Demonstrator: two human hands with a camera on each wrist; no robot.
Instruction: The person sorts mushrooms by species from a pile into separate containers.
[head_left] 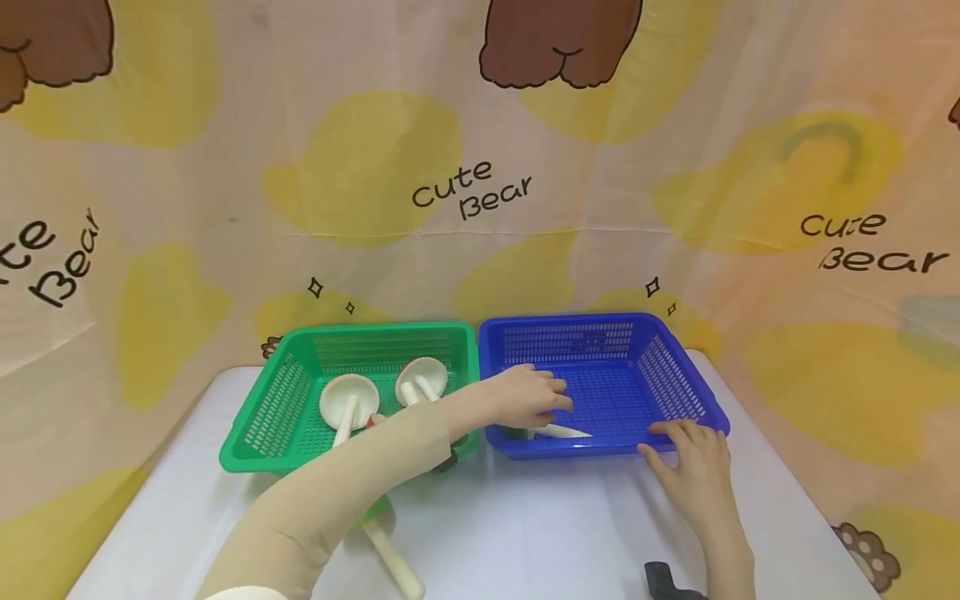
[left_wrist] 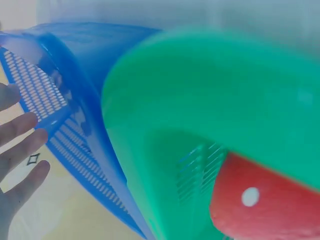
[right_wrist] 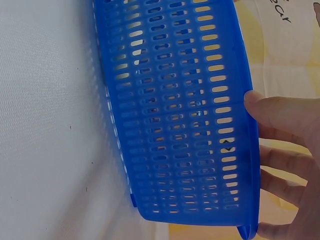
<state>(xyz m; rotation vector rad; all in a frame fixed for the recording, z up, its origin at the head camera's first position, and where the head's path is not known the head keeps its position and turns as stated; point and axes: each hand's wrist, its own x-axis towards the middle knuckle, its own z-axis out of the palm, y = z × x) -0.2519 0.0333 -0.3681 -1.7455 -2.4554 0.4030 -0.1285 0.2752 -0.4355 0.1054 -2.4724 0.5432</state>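
Note:
My left hand hovers over the left side of the blue basket, fingers loosely bent and holding nothing. Its fingers look spread in the left wrist view. Beneath it, a pale handle lies inside the basket; its other end is hidden. With my right hand I hold the basket's front right rim, thumb outside and fingers reaching over the edge, as the right wrist view shows. Left of it stands the green basket, holding white-bowled ladles. A red, white-dotted surface shows there in the left wrist view.
On the white table, before the green basket, lies a utensil with a cream handle and a green head, partly covered by my left sleeve. A printed cloth hangs behind both baskets, which stand side by side.

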